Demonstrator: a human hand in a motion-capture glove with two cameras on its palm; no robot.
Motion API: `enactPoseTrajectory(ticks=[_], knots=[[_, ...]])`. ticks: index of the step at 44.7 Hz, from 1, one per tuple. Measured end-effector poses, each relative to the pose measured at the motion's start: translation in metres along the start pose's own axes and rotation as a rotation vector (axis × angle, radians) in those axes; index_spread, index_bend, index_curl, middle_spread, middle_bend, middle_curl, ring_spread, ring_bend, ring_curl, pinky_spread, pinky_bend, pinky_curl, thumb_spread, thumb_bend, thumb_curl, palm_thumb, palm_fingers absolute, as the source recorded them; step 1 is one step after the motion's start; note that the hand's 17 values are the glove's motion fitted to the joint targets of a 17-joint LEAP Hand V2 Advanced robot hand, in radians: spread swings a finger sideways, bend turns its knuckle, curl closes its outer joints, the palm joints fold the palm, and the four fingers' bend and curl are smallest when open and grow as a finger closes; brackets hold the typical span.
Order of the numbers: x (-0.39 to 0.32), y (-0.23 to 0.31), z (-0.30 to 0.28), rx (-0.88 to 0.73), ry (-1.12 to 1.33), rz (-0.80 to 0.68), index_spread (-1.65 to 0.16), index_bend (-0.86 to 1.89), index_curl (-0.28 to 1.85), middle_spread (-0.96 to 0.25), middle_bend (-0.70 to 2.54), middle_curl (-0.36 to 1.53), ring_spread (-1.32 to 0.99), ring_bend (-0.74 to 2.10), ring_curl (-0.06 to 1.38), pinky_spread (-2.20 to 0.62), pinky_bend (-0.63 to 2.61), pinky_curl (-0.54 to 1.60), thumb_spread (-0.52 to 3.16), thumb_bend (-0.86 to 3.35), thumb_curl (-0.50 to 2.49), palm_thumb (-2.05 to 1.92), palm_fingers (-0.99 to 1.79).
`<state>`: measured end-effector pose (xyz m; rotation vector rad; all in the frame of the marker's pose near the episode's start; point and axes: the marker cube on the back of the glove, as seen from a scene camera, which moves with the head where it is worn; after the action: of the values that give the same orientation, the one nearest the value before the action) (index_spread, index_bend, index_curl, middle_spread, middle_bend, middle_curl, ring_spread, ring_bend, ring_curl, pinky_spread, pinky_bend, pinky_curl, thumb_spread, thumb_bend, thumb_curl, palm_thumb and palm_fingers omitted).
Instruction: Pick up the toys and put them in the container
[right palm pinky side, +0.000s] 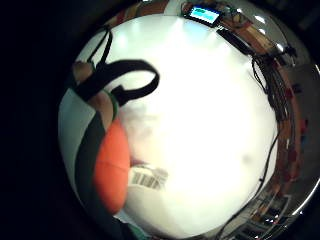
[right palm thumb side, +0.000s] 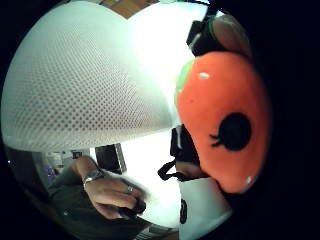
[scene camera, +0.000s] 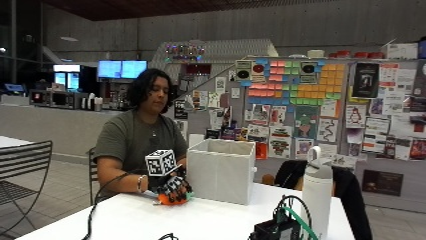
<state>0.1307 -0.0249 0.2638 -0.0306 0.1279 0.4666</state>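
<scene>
Gloved right hand (scene camera: 172, 189) low over the white table (scene camera: 153, 220), fingers curled round a soft, rounded orange plush toy (scene camera: 169, 199) (a stitched black eye and a green leafy bit show in the thumb-side palm view). Just beside it, a boxy white fabric container (scene camera: 223, 170) with a fine mesh weave, open at the top. Further along the table, a tall smooth white bottle (scene camera: 317, 192).

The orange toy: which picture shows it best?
The thumb side palm view: the orange toy fills it, black eye showing. The little finger side view shows only its edge; the outside view, a speck under the gloved hand.
</scene>
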Motion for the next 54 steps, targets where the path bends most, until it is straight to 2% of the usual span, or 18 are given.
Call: enactPoseTrajectory(ticks=[1,7,14,19,27,36,40,44,47,54], knots=[[0.001,0.0,0.0,0.028,-0.005,0.0,-0.4,0.14,0.29,-0.22,0.47,0.41,-0.29,1.01,0.29,-0.27,1.04,0.33,1.19,0.13,0.33,0.29,0.8],[0.003,0.007,-0.006,0.17,-0.038,0.003,-0.39,0.13,0.28,-0.31,0.55,0.46,-0.36,1.17,0.37,-0.35,1.14,0.39,1.09,0.18,0.42,0.47,1.06],[-0.002,0.036,-0.036,0.296,-0.104,0.018,-0.39,0.17,0.3,-0.37,0.7,0.55,-0.38,1.31,0.46,-0.38,1.24,0.46,0.97,0.18,0.5,0.55,1.15],[-0.029,0.065,-0.092,0.433,-0.116,-0.03,-0.4,0.2,0.33,-0.39,0.8,0.61,-0.38,1.39,0.5,-0.39,1.25,0.5,0.92,0.17,0.54,0.57,1.15],[-0.102,0.083,-0.21,0.566,-0.249,-0.255,-0.41,0.26,0.38,-0.4,0.9,0.69,-0.37,1.44,0.54,-0.41,1.27,0.53,0.83,0.13,0.6,0.59,1.13],[-0.204,0.042,-0.293,0.552,-0.285,-0.505,-0.42,0.31,0.46,-0.4,0.94,0.74,-0.37,1.46,0.56,-0.41,1.28,0.56,0.76,0.08,0.66,0.59,1.08],[-0.237,0.008,-0.302,0.521,-0.206,-0.712,-0.42,0.31,0.49,-0.4,0.94,0.76,-0.36,1.45,0.56,-0.41,1.28,0.56,0.74,0.06,0.69,0.59,1.06],[-0.275,-0.027,-0.302,0.391,-0.256,-0.615,-0.42,0.3,0.51,-0.41,0.93,0.78,-0.36,1.45,0.57,-0.41,1.27,0.57,0.72,0.04,0.71,0.59,1.05],[-0.289,-0.053,-0.285,0.359,-0.127,-0.675,-0.43,0.29,0.53,-0.4,0.92,0.78,-0.36,1.44,0.57,-0.41,1.27,0.57,0.71,0.03,0.72,0.59,1.04],[-0.319,-0.099,-0.254,0.232,-0.181,-0.655,-0.43,0.25,0.57,-0.41,0.89,0.8,-0.36,1.44,0.57,-0.41,1.27,0.58,0.71,0.0,0.75,0.59,1.02]])
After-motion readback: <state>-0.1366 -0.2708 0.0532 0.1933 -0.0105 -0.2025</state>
